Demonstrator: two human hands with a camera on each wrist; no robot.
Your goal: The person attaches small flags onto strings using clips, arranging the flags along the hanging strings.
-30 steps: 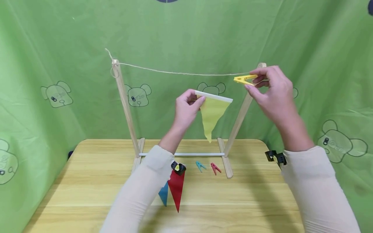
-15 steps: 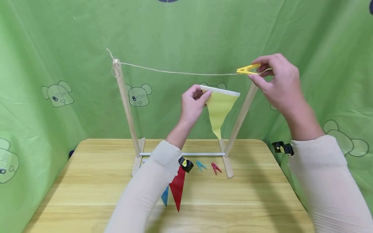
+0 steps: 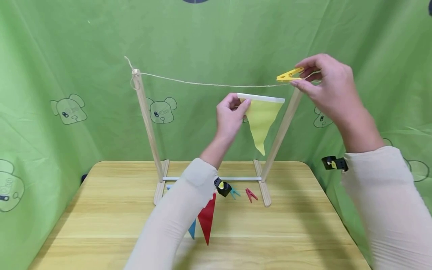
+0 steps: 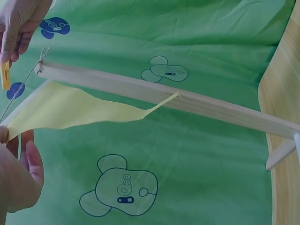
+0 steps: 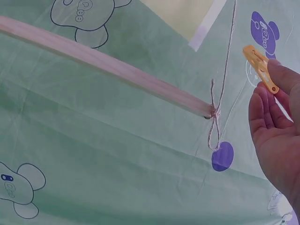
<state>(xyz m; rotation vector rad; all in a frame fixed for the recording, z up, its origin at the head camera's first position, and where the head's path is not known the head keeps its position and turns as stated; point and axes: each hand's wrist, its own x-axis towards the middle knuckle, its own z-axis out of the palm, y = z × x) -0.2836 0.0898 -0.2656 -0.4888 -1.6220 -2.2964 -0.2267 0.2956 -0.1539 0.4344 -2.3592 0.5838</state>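
Note:
A yellow triangular pennant (image 3: 264, 116) with a white top band hangs from my left hand (image 3: 231, 114), which pinches its upper left corner between thumb and fingers. My right hand (image 3: 332, 86) grips a yellow clothespin (image 3: 289, 75) by its handle ends, its nose pointing left. The right wrist view shows that clothespin (image 5: 260, 68) apart from the string (image 5: 228, 51). In the head view, the string (image 3: 202, 84) sags between two wooden posts; the pennant's white band lies just below it near the right post (image 3: 285, 129). The right post's top is hidden behind my right hand.
On the wooden table (image 3: 270, 232) lie a red pennant (image 3: 207, 219) and a blue pennant (image 3: 192, 229), partly covered by my left sleeve. A teal clothespin (image 3: 235, 194) and a red clothespin (image 3: 251, 195) lie near the stand's white crossbar (image 3: 241, 178). Green cloth (image 3: 216, 37) surrounds the table.
Both hands have moved up and to the right, bringing the yellow pennant nearer the string. The yellow clothespin has risen from below the string's level to slightly above it.

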